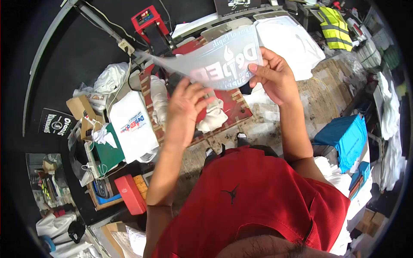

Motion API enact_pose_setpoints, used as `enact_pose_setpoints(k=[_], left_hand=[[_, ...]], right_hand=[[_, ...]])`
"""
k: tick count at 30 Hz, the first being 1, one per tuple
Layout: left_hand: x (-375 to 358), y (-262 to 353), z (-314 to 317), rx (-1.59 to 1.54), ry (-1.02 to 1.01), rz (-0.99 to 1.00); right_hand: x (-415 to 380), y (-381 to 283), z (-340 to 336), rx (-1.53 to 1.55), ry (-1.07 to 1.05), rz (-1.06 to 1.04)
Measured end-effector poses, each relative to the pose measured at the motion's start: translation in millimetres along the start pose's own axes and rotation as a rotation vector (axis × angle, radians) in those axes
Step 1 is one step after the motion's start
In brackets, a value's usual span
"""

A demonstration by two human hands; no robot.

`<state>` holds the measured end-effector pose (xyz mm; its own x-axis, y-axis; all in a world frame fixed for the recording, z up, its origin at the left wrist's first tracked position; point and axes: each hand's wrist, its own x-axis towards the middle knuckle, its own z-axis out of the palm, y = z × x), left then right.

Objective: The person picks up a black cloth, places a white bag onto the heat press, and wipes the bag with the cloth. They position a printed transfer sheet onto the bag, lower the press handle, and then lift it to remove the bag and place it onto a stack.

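A translucent film point(217, 53) with white and faint red lettering hangs curved above the work table. My right hand point(275, 75) pinches its right edge between thumb and fingers. Below the film's middle is my left hand point(189, 105), palm turned up and fingers apart; it does not appear to grip the film. Under both hands lies a red platen point(234, 105) with crumpled white cloth point(213, 116) on it. Left of my left hand, white fabric point(131, 129) printed with a red and blue logo lies flat.
A red press with a lit display point(146, 17) stands behind the platen. White sheets point(288, 43) are piled at the back right. A blue bag point(344, 139) sits to the right, a red box point(129, 193) at the lower left. Cables hang at the left.
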<state>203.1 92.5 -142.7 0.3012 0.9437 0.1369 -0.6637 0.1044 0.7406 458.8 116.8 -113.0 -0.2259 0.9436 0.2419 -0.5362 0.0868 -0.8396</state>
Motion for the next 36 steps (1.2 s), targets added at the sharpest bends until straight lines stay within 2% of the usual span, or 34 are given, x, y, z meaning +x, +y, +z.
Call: enact_pose_setpoints(k=[1,3,4,5,7,8,10,14,23,27,30,36], left_hand=[[4,10,2,-0.213,0.006,-0.018],[-3,32,29,-0.100,-0.017,0.106],[-8,36,30,-0.039,0.087,0.176],[-10,41,31,-0.037,0.082,0.163],[-15,52,34,0.275,0.224,0.322],[-19,56,40,0.279,0.229,0.319],[-30,67,54,0.527,0.194,0.411],[-49,78,67,0.733,0.266,0.470],[-76,85,73,0.845,0.315,0.396],[-88,85,69,0.841,0.255,0.322],[-95,88,70,0.796,0.176,0.191],[-104,83,62,0.778,0.189,0.143]], right_hand=[[-6,-4,2,-0.013,0.036,-0.023],[-18,-10,4,-0.022,0.083,-0.050],[-25,-11,2,-0.054,0.108,-0.060],[-33,-11,-1,-0.083,0.134,-0.065],[-43,-15,0,-0.086,0.169,-0.080],[-46,-17,0,-0.092,0.190,-0.092],[-54,-17,-2,-0.085,0.180,-0.075],[-67,-26,-7,-0.077,0.131,-0.015],[-75,-35,-10,-0.289,0.042,0.015],[-79,-37,-13,-0.284,0.046,0.010],[-77,-38,-16,-0.267,0.016,0.024],[-75,-40,-17,-0.310,-0.002,0.051]])
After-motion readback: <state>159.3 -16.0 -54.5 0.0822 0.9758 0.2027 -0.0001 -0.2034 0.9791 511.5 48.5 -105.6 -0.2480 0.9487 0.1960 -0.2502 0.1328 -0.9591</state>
